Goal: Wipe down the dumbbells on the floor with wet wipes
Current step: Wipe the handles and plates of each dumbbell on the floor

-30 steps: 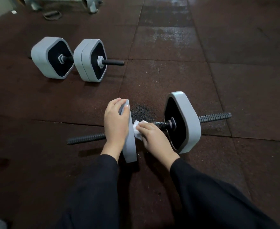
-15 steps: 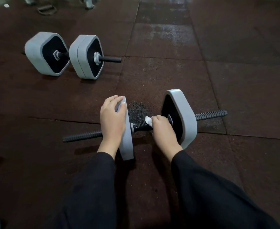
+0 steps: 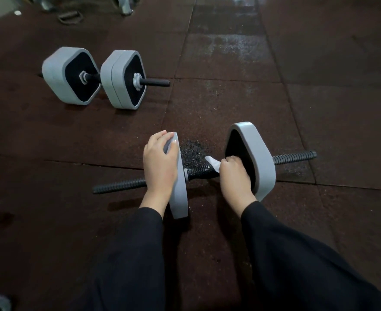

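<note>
Near dumbbell w/ gray plates, lying on dark rubber floor right in front of black sleeves. Far left: second dumbbell farther back, well apart, two gray plates w/ black faces. Left hand laid flat on near dumbbell's left plate, fingers straight over the top edge. Middle: bumpy black handle between the plates. Right hand curled round the handle just beside right plate, squeezing a white wet wipe; wipe end sticking out to the left. Threaded bar end poking out far right.
</note>
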Tool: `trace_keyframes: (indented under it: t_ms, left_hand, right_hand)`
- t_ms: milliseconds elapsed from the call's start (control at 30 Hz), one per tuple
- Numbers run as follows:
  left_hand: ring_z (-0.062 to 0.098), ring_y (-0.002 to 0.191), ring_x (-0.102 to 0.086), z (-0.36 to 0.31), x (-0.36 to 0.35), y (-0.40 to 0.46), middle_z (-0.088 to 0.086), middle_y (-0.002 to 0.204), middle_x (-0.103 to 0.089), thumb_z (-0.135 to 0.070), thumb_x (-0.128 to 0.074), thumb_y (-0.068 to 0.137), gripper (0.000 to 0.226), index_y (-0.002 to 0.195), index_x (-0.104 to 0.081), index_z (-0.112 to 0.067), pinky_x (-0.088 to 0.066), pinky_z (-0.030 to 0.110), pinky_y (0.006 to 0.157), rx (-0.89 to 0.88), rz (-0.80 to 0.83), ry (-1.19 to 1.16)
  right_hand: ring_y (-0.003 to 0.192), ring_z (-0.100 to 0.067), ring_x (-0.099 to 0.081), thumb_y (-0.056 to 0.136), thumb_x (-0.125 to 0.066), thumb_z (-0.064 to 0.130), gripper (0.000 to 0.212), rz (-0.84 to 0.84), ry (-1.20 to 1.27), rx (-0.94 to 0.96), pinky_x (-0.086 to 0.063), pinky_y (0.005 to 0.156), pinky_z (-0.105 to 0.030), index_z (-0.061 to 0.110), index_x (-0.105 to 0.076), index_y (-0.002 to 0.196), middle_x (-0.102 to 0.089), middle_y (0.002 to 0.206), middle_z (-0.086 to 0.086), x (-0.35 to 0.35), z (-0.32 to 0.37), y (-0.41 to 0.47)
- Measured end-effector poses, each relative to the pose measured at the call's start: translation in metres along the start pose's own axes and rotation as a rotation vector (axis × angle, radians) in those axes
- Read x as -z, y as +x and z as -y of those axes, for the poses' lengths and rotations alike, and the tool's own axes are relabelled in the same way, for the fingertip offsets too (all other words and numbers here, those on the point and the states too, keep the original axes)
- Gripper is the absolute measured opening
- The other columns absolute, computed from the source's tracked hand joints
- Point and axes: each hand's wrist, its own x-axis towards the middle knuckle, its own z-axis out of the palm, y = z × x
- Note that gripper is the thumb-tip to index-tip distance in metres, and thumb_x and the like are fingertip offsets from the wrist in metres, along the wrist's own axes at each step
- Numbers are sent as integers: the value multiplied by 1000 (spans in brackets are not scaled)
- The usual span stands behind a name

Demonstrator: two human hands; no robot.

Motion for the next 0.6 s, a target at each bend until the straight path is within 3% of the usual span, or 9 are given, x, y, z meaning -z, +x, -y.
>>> trace_keyframes:
  t_ms: [167,267,300,367,433,533,600]
  left_hand:
    - [17,120,-47,0,0,-1,2,129,-54,-16,-51,93,28,117,-63,-11,-34,22,100,0,3,-1]
    - [17,120,-48,0,-1,0,3,128,-55,-15,-51,92,28,117,-63,-11,-34,23,100,5,-7,-4]
    - [17,119,-48,0,-1,1,3,128,-55,-14,-51,92,28,117,-63,-11,-34,23,100,5,-8,1]
    - [17,119,-49,0,-1,1,3,128,-55,-14,-51,92,28,116,-63,-10,-34,23,100,-2,-10,8]
    - [17,118,-49,0,-1,1,4,127,-55,-13,-52,91,28,116,-63,-9,-34,23,100,-9,-11,5]
    - [17,118,-49,-1,0,1,4,127,-55,-12,-51,92,27,116,-63,-9,-34,22,100,0,-8,-3]
    - [16,119,-49,-1,0,0,4,127,-55,-12,-51,92,27,116,-63,-9,-32,19,99,1,-11,-4]
  right_hand:
    - [105,-27,-50,89,-36,-8,26,-81,55,32,-36,89,-29,3,-58,96,-57,104,-15,-12,-4,-3]
    - [103,-32,-51,87,-40,-9,22,-35,116,88,-37,89,-36,0,-57,98,-57,105,-21,-11,12,-6]
    - [98,-34,-53,82,-46,-13,21,-41,119,157,-39,85,-39,-2,-58,95,-59,100,-23,-9,22,-7]
    - [70,-35,-60,59,-62,-19,23,-46,76,331,-39,71,-35,-1,-60,73,-62,70,-20,-11,39,-8]
    - [58,-31,-60,54,-69,-13,20,-6,-1,410,-29,67,-31,0,-63,67,-61,59,-14,-26,53,-5]
    - [76,-31,-63,65,-71,-5,24,-67,24,407,-28,79,-32,-2,-68,89,-66,75,-13,-49,51,-7]
    - [100,-35,-58,76,-61,-10,34,-69,146,378,-26,90,-33,-6,-62,109,-64,101,-21,-50,42,-14]
